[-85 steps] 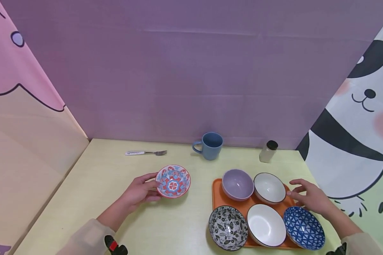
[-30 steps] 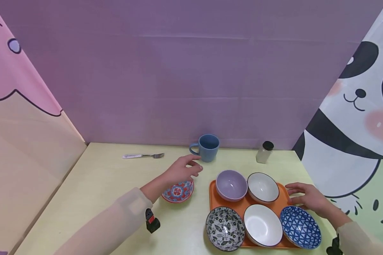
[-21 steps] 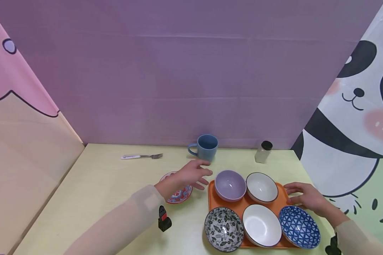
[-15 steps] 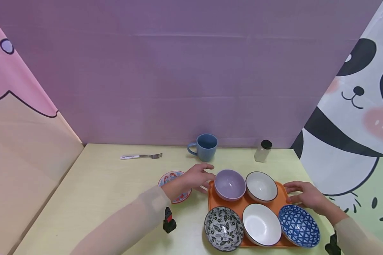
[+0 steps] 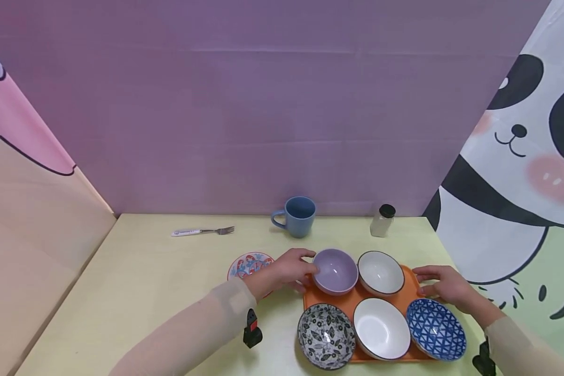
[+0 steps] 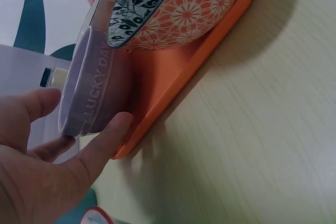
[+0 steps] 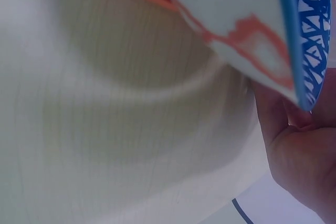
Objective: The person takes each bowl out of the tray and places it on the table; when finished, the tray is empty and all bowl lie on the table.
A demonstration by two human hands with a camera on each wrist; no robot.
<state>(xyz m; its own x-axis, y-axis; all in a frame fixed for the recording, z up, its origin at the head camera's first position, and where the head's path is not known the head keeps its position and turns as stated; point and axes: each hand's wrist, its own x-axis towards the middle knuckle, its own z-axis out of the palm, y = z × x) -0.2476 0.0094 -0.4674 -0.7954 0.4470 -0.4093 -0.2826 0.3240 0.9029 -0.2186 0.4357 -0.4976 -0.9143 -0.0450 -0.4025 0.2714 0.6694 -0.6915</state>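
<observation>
My left hand (image 5: pixel 289 267) reaches the left side of a lavender bowl (image 5: pixel 335 271), thumb and fingers spread beside it. In the left wrist view the bowl (image 6: pixel 97 87) shows raised lettering; its fingertips lie close to the rim and the thumb is near the base, above the tray edge. Under the bowls is an orange tray (image 5: pixel 312 296). My right hand (image 5: pixel 444 284) rests with relaxed fingers at the tray's right edge, behind a blue triangle-patterned bowl (image 5: pixel 435 329). In the right wrist view that bowl hides its fingertips.
On the tray also sit two white bowls (image 5: pixel 381 272) and a black floral bowl (image 5: pixel 326 337) overhanging the left front corner. A red-and-blue patterned bowl (image 5: pixel 248 262) stands left, partly behind my left forearm. Farther back are a fork (image 5: pixel 203 231), a blue mug (image 5: pixel 300 216) and a black-capped jar (image 5: pixel 383 220).
My left hand has let go of the red-and-blue patterned bowl and moved right to the lavender bowl. The right hand stays by the tray's right edge. The head view has shifted slightly.
</observation>
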